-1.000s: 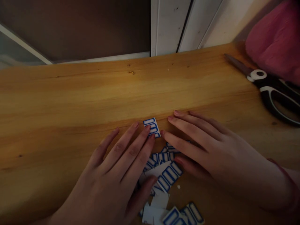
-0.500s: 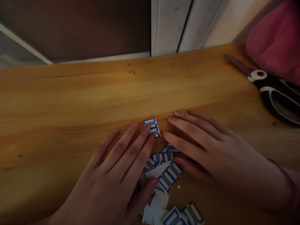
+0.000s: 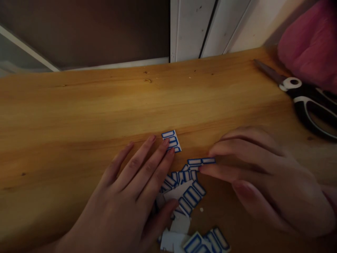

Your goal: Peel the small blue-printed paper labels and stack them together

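My left hand (image 3: 131, 186) lies flat with its fingers spread. Two of its fingertips rest on a small white paper piece (image 3: 172, 141) printed with blue-outlined boxes. Beside and partly under that hand is a loose pile of similar paper pieces (image 3: 191, 196), some turned to their plain white side. My right hand (image 3: 268, 179) is over the table to the right, fingers bent and apart, the thumb away from them. Its index fingertip touches or hovers at a blue-outlined strip (image 3: 202, 161) on the pile's upper right edge; I cannot tell which.
Scissors (image 3: 292, 84) with black and white handles lie at the right, blades pointing to the back left. Behind them sits a pink fluffy thing (image 3: 308, 45). The wooden table (image 3: 86, 109) meets a white frame (image 3: 195, 31) at the back. Small crumbs lie near its rear edge.
My right hand has drawn back to the right, away from the single paper piece, and its fingers have bent. The strip at the pile's upper right is now uncovered. My left hand stays put.
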`<act>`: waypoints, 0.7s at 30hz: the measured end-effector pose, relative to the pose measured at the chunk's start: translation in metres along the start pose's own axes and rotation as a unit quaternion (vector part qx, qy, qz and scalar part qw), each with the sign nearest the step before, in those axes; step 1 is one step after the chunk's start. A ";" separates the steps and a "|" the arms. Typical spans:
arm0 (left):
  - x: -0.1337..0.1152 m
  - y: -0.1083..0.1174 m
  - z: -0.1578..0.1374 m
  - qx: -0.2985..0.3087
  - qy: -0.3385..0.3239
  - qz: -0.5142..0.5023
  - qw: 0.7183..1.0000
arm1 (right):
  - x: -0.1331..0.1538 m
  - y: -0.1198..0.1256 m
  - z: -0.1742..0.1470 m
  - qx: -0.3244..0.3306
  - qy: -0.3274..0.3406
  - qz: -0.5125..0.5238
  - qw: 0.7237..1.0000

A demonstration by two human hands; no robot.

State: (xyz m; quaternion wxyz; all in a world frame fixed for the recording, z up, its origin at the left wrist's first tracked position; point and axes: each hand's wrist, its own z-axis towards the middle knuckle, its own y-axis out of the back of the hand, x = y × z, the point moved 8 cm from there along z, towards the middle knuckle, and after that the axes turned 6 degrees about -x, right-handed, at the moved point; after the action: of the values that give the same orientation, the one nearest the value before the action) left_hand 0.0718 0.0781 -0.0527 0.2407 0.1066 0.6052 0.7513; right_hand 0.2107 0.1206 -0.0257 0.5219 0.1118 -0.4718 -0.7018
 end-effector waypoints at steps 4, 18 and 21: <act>0.003 -0.003 0.002 0.018 0.006 0.005 1.000 | 0.001 -0.002 0.000 0.005 0.008 -0.006 1.000; 0.012 -0.004 0.001 0.019 0.037 0.020 0.999 | 0.000 -0.011 0.005 0.064 0.003 -0.072 0.995; 0.010 0.000 0.001 -0.002 0.036 0.010 0.999 | -0.001 -0.013 0.004 0.070 -0.003 -0.107 0.992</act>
State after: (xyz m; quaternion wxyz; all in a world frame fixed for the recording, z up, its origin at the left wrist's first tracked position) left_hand 0.0632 0.0840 -0.0535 0.2116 0.0852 0.6107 0.7583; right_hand 0.2004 0.1241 -0.0341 0.4328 0.1956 -0.5066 -0.7195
